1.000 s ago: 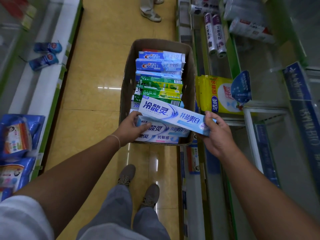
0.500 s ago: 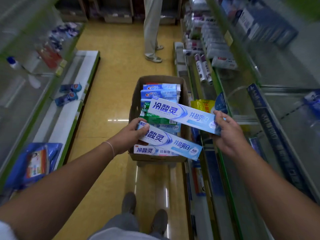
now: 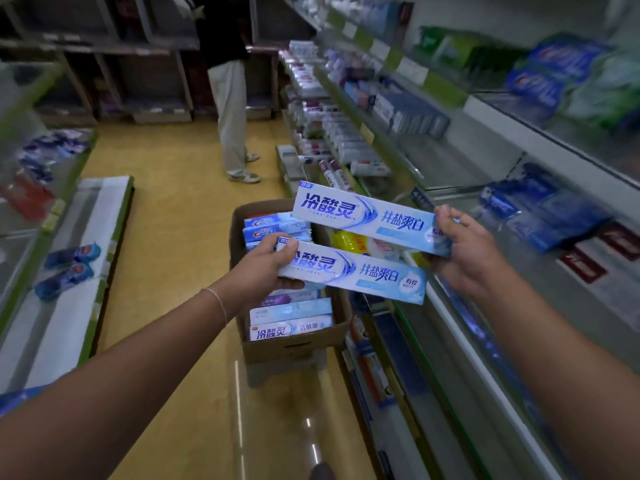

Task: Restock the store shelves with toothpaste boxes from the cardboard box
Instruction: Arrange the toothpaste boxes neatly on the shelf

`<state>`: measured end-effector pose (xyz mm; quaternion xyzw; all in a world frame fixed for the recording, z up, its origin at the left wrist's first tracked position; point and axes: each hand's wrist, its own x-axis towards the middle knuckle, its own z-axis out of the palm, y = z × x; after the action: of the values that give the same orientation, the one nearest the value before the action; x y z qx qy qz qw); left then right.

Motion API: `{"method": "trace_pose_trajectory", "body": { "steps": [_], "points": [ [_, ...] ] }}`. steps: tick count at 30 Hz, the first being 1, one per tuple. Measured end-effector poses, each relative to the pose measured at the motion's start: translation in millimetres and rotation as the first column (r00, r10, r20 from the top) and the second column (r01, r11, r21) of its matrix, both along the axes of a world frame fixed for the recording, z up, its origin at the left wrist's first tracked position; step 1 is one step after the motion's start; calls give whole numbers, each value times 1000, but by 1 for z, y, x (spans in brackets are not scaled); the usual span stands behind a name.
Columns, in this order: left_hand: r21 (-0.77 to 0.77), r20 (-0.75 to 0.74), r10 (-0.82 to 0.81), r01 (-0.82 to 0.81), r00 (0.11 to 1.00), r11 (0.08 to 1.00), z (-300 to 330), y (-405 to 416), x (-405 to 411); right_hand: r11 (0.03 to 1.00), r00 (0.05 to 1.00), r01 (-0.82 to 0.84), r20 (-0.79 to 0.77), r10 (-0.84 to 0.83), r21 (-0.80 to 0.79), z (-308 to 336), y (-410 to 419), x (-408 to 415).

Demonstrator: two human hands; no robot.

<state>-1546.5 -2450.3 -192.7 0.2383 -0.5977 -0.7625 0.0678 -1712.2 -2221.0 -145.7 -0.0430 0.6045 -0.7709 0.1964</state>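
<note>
- Head view, looking down an aisle over two bare forearms.
- Left hand (image 3: 266, 271) curled round the left end of the lower toothpaste box (image 3: 353, 273), thumb on top, fingers underneath.
- Right hand (image 3: 464, 247) pinching the right end of the upper toothpaste box (image 3: 367, 218), fingers wrapped over its end.
- Both light blue, lying nearly level and roughly parallel, upper just beyond the lower, held in the air above the cardboard box (image 3: 294, 344).
- Cardboard box open on the yellow floor (image 3: 173, 209), hard against the foot of the right shelving (image 3: 485, 358); more toothpaste boxes (image 3: 291, 329) stacked flat inside, blue-and-white ones at the far end.
- On the right shelving, blurred blue packs (image 3: 540, 213) near the right hand, further boxed goods on the tiers beyond.
- Low left shelf (image 3: 69, 323) with two blue items (image 3: 69, 268) lying on it.
- Further down the aisle, a person (image 3: 230, 109) standing in pale trousers and light shoes.
</note>
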Motion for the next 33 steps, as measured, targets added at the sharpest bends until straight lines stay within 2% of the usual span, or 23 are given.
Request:
{"method": "trace_pose_trajectory", "body": {
  "steps": [7,11,17,23,33],
  "points": [
    [3,-78,-136,136,988,991,25,26,30,984,981,171,-84,-174,-42,40,40,81],
    [14,-85,-247,249,965,968,33,48,45,960,956,281,-77,-282,-20,54,73,128],
    [24,-124,-401,407,907,913,44,101,62,898,896,437,-103,-431,44,69,130,190],
    [13,-141,-504,511,852,860,55,163,68,819,813,573,-113,-571,-12,83,194,241],
    [-75,-173,-687,686,706,723,74,277,107,690,684,722,-99,-722,-44,93,302,335]
  ]
}}
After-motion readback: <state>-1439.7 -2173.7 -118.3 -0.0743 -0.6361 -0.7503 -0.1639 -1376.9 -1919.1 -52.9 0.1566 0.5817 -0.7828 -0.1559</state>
